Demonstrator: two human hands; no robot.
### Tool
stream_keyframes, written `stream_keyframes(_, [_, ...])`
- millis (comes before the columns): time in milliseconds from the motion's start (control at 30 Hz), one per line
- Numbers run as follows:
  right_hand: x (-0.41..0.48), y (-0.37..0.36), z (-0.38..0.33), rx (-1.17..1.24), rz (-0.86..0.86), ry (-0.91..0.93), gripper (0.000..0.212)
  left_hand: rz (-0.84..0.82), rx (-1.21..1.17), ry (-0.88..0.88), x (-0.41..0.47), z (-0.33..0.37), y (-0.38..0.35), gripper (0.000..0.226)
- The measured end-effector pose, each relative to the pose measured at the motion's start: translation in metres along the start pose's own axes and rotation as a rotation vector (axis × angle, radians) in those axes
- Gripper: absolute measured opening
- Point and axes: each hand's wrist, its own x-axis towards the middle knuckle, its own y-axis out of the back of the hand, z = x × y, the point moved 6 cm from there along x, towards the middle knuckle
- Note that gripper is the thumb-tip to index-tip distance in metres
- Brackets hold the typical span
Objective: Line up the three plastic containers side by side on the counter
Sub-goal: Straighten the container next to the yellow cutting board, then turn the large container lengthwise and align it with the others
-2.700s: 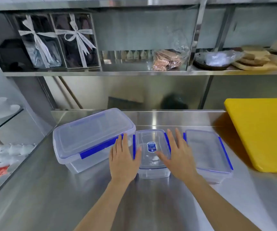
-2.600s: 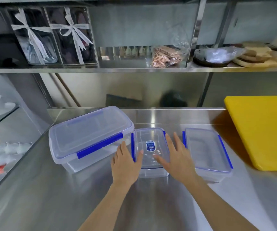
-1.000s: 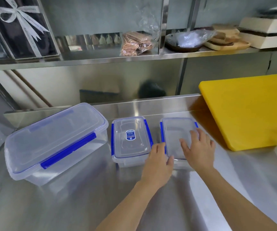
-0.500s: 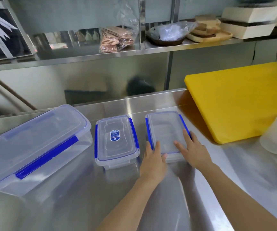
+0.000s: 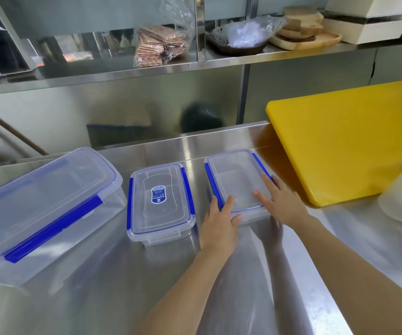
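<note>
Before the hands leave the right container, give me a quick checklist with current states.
1. Both hands on the right container: ok, left hand at its near-left corner, right hand on the lid.
2. Lids on all three: ok.
3. Middle container parallel with the right one: ok.
4. Large container squared with the others: not ok, angled.
5. Right container clear of the yellow cutting board: ok.
6. Latches locked: cannot tell.
</note>
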Motion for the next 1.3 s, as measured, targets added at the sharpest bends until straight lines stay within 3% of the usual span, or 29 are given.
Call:
stream_keyframes(133, [0.001, 0.004, -0.003, -0.227, 0.087, -0.040, 0.069, 0.030, -0.015, -0.039, -0.001, -0.002, 0.005, 0.052])
stream_keyframes(267, [-0.007, 0.022, -0.043, -0.150, 0.346, 0.028, 0.064, 0.153, -0.076, -0.052, -0.006, -0.008, 0.045, 0.049])
stream_keyframes(367, [-0.013, 0.018, -0.093, -0.117, 0.370, 0.133, 0.055, 0.273, -0.100, -0.011, -0.013, -0.027, 0.092, 0.046])
stream_keyframes(567, [-0.037, -0.027, -0.199, 0.013, 0.211, 0.422, 0.038, 0.537, -0.075, 0.123, -0.035, -0.110, 0.188, 0.036])
stream_keyframes(667, [-0.050, -0.061, -0.248, 0.071, 0.109, 0.509, 0.040, 0.567, 0.049, 0.249, -0.040, -0.164, 0.226, 0.039])
stream_keyframes(967, [-0.066, -0.153, -0.348, 0.474, -0.382, 0.328, 0.071, 0.466, 0.324, 0.459, -0.046, -0.304, 0.292, 0.041])
stream_keyframes(1133, [-0.056, -0.185, -0.363, 0.528, -0.448, 0.238, 0.071, 0.440, 0.391, 0.496, -0.036, -0.367, 0.316, 0.036])
stream_keyframes(1300, [-0.050, -0.201, -0.369, 0.570, -0.412, 0.182, 0.075, 0.430, 0.287, 0.525, -0.018, -0.412, 0.326, 0.043])
